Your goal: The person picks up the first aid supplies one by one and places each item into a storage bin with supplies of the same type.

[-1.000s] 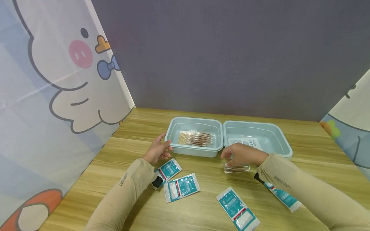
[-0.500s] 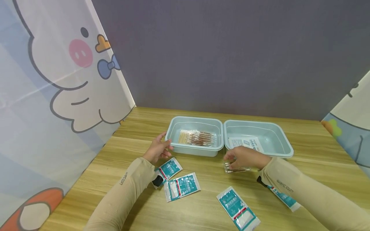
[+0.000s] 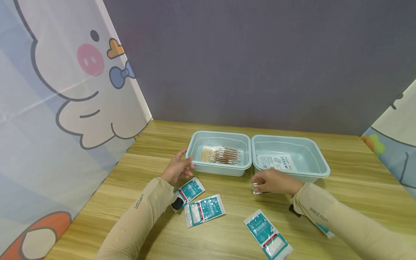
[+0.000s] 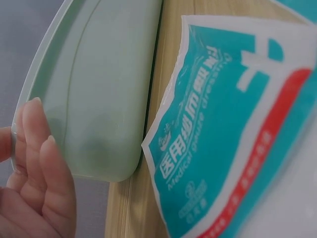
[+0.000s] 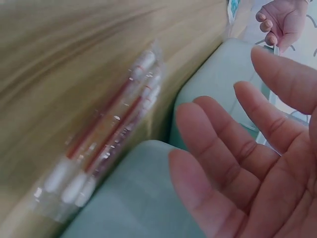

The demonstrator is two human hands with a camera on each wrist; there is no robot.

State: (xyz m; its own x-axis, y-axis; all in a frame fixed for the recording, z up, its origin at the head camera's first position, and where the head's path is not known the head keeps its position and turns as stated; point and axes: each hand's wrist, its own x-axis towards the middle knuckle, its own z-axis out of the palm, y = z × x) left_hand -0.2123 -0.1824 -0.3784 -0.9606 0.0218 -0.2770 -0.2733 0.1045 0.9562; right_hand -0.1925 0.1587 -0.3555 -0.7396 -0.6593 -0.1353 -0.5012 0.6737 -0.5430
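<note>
My left hand [image 3: 177, 169] pinches the near left corner of the left light-blue plastic basin [image 3: 222, 170], thumb over the rim and fingers against the outer wall [image 4: 106, 134]. Inside that basin lie brown-stick cotton swabs in clear wrap [image 3: 227, 156] beside pale sticks [image 3: 206, 154]. Over the table in front of the right basin [image 3: 308, 159], my right hand [image 3: 276, 181] hovers with loosely bent fingers. Beneath it is a small clear packet of brown cotton swabs [image 5: 111, 129], mostly hidden by the hand in the head view. The right wrist view shows a gap between fingers and packet.
Teal-and-white gauze dressing packets [image 3: 205, 210] lie on the wooden table [image 3: 227, 242], one against the left wrist and another [image 3: 268, 234] at the front. The right forearm partly covers one more packet [image 3: 324, 230]. A printed white packet [image 3: 282, 162] lies in the right basin.
My right hand has shifted slightly toward the front, covering more of the swab packet, and its forearm now hides more of the gauze packet. My left hand stays on the basin rim.
</note>
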